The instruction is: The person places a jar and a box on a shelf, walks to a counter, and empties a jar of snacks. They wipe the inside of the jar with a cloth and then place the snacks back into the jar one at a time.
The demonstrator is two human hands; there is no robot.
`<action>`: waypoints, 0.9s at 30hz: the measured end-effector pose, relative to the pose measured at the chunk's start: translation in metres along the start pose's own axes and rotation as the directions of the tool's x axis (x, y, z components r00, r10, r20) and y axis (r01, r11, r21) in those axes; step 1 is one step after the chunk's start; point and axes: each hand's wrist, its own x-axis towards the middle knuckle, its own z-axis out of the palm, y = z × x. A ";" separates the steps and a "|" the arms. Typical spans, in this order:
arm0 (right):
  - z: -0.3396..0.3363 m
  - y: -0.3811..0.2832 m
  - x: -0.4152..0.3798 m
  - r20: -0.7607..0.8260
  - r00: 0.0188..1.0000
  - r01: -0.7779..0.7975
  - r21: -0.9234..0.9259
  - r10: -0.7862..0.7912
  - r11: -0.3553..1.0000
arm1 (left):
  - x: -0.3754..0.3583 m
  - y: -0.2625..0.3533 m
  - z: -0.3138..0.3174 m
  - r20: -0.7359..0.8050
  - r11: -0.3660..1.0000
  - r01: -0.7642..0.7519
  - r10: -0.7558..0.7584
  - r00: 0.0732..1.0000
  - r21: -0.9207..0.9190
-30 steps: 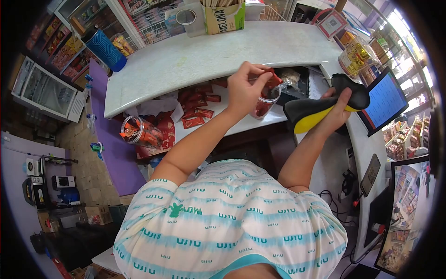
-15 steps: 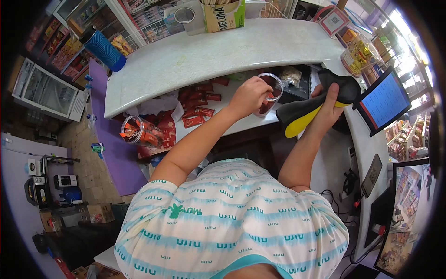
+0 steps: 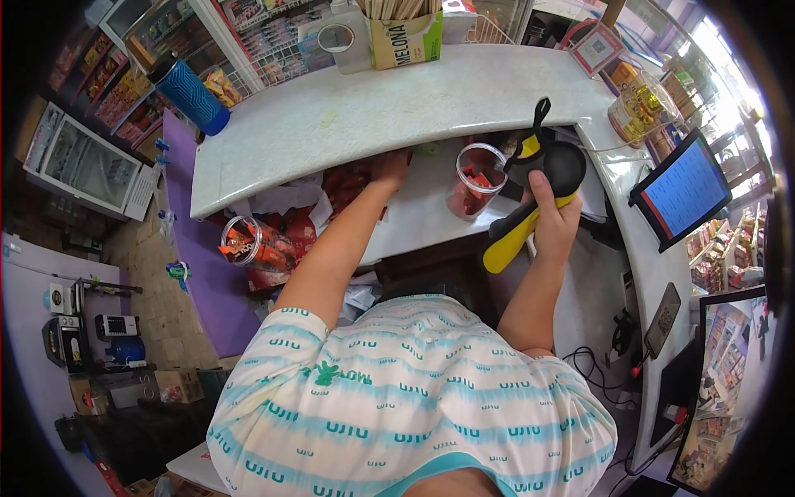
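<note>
My left hand [image 3: 387,172] reaches under the counter overhang among red wrapped packets [image 3: 341,182]; its fingers are mostly hidden there. My right hand [image 3: 556,207] grips a long black-and-yellow object [image 3: 515,228] with a rounded, cup-like black end and a loop at the top, thumb lying across it. Just left of that object stands an open clear plastic jar [image 3: 470,199] with red packets inside. A second clear jar [image 3: 263,248], filled with red-orange packets, lies tilted at the left end of the shelf.
The pale counter top [image 3: 397,99] overhangs the shelf. On it stand a blue bottle [image 3: 192,95] and a Melona box [image 3: 406,41] of sticks. A tablet screen [image 3: 683,182] and a phone [image 3: 662,319] are at right, with loose cables [image 3: 592,377] below.
My left hand has left the jar and moved left to the red packets under the overhang. My right hand has shifted slightly left and down, turning the black-and-yellow object so its loop shows.
</note>
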 end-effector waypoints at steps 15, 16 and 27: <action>0.053 0.013 -0.005 0.157 0.982 -0.129 0.126 0.109 0.984 | -0.102 0.054 -0.096 -0.109 0.493 -0.122 0.056 0.992 -0.861; 0.075 0.019 -0.004 0.217 0.957 0.212 -0.065 -0.193 0.975 | -0.107 0.055 -0.101 -0.103 0.000 -0.103 0.075 0.992 -0.995; 0.145 0.028 0.018 0.274 0.954 0.229 -0.396 -0.124 0.889 | -0.128 0.067 -0.134 -0.038 -0.073 -0.036 0.035 0.999 -0.997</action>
